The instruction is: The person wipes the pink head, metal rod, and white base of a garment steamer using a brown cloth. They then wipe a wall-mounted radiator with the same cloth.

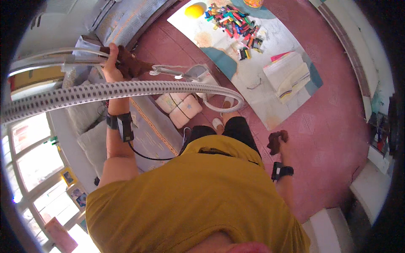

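My left hand [112, 69] is raised at the upper left, closed round a crumpled brown cloth [130, 64]. The cloth is pressed against white rods [63, 59] of a jointed arm, whose thin far section [168, 71] runs on toward a grey-and-white end piece [198, 72]. Below that hand a thick white tube with dark dashes [126, 89] sweeps across and curls back at its right end. Low at my right side, my right hand [284, 142] holds another brown cloth [275, 142], bunched in its fingers.
Ahead, a pale mat [257, 103] lies on the red floor [325, 139] with a heap of colourful small pieces [236, 23], a yellow object [194, 11] and folded cloths [287, 75]. A patterned bed or seat [152, 126] and tied pink bundle [185, 110] are left; windows [29, 135] stand beyond.
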A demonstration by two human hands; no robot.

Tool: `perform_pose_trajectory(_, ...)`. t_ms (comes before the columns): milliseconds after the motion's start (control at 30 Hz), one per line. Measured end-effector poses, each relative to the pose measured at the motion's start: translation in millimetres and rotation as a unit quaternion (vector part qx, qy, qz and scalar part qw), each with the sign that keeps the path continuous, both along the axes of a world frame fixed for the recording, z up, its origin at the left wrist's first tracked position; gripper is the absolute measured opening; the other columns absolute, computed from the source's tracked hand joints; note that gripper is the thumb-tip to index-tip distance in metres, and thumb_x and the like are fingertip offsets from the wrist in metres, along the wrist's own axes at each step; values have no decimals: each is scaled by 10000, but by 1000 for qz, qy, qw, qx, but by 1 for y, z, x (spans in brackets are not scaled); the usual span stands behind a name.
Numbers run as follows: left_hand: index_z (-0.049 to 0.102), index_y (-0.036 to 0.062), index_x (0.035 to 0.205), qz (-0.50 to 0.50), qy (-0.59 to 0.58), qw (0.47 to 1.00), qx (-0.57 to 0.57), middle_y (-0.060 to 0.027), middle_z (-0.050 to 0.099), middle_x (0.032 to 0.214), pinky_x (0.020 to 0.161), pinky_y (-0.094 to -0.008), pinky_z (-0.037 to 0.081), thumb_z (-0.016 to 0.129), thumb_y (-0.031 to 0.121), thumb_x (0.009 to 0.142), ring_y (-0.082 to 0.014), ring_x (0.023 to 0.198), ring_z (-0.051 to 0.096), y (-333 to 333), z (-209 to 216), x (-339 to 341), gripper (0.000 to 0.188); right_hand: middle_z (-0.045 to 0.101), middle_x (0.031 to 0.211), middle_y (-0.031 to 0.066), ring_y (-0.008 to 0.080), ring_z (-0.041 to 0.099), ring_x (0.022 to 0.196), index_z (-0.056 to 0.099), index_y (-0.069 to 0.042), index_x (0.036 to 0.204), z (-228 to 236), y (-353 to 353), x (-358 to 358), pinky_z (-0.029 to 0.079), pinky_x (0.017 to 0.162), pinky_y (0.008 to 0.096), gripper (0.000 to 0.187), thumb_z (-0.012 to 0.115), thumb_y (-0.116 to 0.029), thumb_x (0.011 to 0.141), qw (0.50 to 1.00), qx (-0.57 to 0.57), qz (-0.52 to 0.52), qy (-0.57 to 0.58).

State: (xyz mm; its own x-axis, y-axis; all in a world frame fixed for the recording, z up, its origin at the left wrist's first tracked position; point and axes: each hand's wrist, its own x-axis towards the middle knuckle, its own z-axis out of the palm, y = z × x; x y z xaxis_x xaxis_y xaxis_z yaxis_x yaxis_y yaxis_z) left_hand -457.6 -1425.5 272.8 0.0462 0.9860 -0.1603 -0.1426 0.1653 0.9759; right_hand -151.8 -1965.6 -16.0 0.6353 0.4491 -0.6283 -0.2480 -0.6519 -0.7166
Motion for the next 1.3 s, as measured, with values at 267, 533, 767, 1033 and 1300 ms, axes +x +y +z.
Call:
perform_pose_trajectory(267,593,57,962,59,21,995,76,-67,603,795,604,-339,520,778,330,831,-200,598,574,130,-34,-10,354,642,1065,112,211,619,954,575,-2,1188,12,116,39,504,832,340,333,652,-180,917,998,41,-47,8)
perform_pose_trajectory(533,557,129,798,-31,-14,997,63,-3,572,698,582,-307,492,703,276,901,-132,589,561,238,-68,-6,232,590,1260,110,235,557,1158,527,-22,1306,45,147,62,441,984,350,423,634,-178,927,984,-85,-147,60)
perform_pose_trajectory(767,532,140,710,-24,23,999,42,20,521,662,596,-320,480,696,282,906,-118,571,511,334,-71,-37,293,591,1255,105,204,567,1125,529,10,1298,45,203,31,459,948,334,456,652,-194,909,988,-48,-136,53)
perform_pose_trajectory(1033,601,92,807,-28,0,999,19,-17,593,703,713,-352,515,691,353,902,-162,653,580,392,-72,-62,292,651,1114,111,193,609,991,574,29,1240,19,318,14,482,878,320,428,672,-206,897,990,-2,-139,33)
perform_pose_trajectory(1300,608,44,890,-14,121,992,31,-84,646,802,711,-360,547,617,484,919,-234,710,642,426,-80,-100,441,668,1104,120,197,617,1001,595,40,1219,-3,359,7,474,899,316,414,660,-211,896,996,32,-89,3)
